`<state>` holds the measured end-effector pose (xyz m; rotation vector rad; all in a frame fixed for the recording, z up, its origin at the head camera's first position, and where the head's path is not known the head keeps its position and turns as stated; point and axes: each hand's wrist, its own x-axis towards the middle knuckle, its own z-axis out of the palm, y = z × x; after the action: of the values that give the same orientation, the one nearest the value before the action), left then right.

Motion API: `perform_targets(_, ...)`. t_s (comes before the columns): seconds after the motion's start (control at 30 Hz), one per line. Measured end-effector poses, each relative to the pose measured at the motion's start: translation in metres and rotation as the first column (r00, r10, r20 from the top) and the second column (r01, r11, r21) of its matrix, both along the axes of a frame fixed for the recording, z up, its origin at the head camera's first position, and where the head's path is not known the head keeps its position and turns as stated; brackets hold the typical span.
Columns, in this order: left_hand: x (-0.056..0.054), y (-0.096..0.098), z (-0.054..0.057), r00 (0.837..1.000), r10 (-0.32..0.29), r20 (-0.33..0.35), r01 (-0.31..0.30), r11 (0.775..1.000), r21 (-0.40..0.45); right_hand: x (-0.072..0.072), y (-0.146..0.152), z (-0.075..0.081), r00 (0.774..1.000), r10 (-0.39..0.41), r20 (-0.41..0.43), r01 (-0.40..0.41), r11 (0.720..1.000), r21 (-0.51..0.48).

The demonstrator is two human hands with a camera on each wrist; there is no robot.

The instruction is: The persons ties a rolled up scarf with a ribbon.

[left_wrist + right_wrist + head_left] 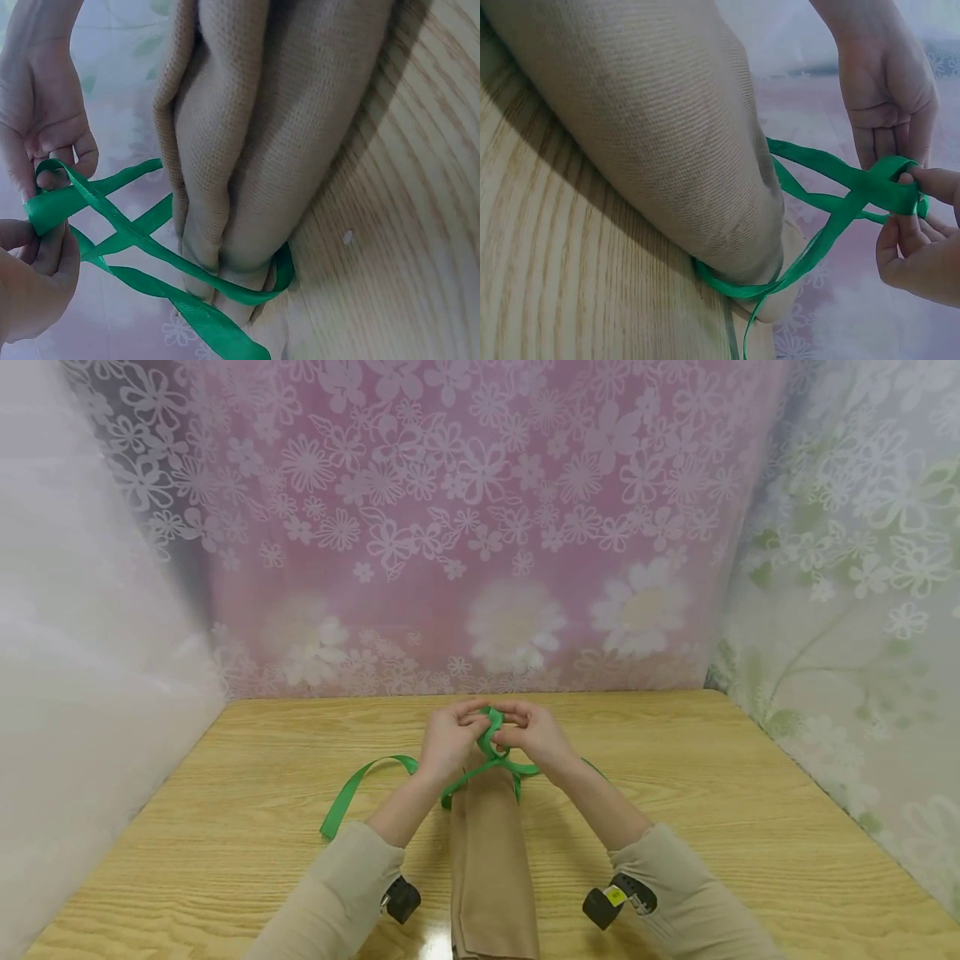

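A green ribbon [480,770] is wrapped around the far end of a folded brown knit cloth [491,860]. Above that end, my left hand [450,739] pinches ribbon between its thumb and fingers. Facing it, my right hand [536,739] pinches the same looped part. The left wrist view shows the ribbon's strands crossing between the cloth and the fingertips, with the left hand [37,285] low and the right hand [52,112] higher. Seen from the right wrist, the right hand [930,255] holds a flat loop beside the left hand [889,97].
A loose ribbon tail [345,802] curves across the wooden table [225,827] on the left. Another tail [595,768] shows behind the right forearm. Flower-patterned curtains [480,527] stand behind the table and along both sides. Each sleeve carries a small black wrist device [401,900].
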<state>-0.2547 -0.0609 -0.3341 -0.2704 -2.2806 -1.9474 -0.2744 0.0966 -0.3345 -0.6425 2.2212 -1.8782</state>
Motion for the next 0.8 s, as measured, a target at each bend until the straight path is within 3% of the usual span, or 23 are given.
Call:
perform_targets(0.27,0.000,0.001,-0.001,0.998,0.044,-0.040,-0.047,0.997,-0.065,0.005,0.000,0.004,0.999,-0.049,-0.018,0.051,0.983,0.174)
perform_targets(0.47,0.001,0.001,-0.002,0.993,0.058,-0.099,-0.072,0.987,-0.145,0.005,0.000,0.002,0.986,-0.058,-0.154,0.106,0.940,0.324)
perform_targets(0.67,0.001,0.001,-0.004,0.975,0.023,-0.223,-0.087,0.955,-0.284,0.009,-0.002,0.004,0.964,-0.101,-0.246,0.205,0.870,0.448)
perform_targets(0.8,0.001,0.002,-0.005,0.958,0.001,-0.285,-0.105,0.931,-0.350,0.011,-0.001,0.006,0.956,-0.070,-0.285,0.203,0.859,0.470)
